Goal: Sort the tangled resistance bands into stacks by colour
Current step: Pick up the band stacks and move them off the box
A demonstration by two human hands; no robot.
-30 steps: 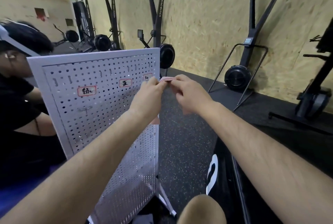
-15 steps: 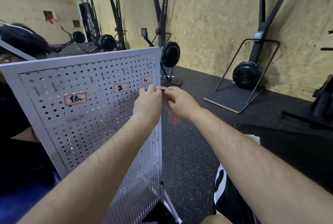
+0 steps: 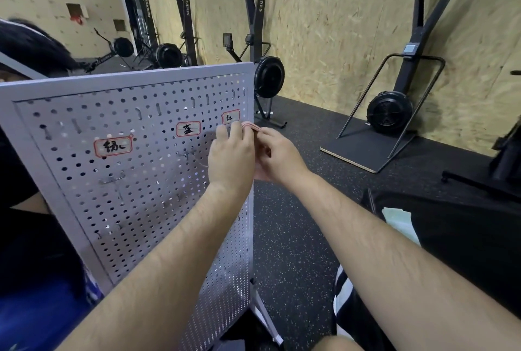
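Note:
A pink-red resistance band (image 3: 250,126) is pinched between my left hand (image 3: 232,153) and my right hand (image 3: 277,156), close to the right edge of a grey pegboard (image 3: 135,181). The band's top stretch shows between my fingertips; the rest hangs behind my palms. The board carries three handwritten labels: a left label (image 3: 113,147), a middle label (image 3: 188,129) and a right label (image 3: 231,117). The band sits just right of and below the right label. Bare metal hooks (image 3: 112,180) stick out under the left and middle labels.
A person in dark clothes (image 3: 25,209) sits behind the pegboard at the left. Ski machines (image 3: 267,77) line the chipboard wall; one with a wooden base (image 3: 363,150) stands at the right. The floor is black speckled rubber. A pale green item (image 3: 400,221) lies on dark fabric by my right arm.
My hands with the band have moved down the board's right edge, from level with the right label to just below it. The view has shifted a little to the left.

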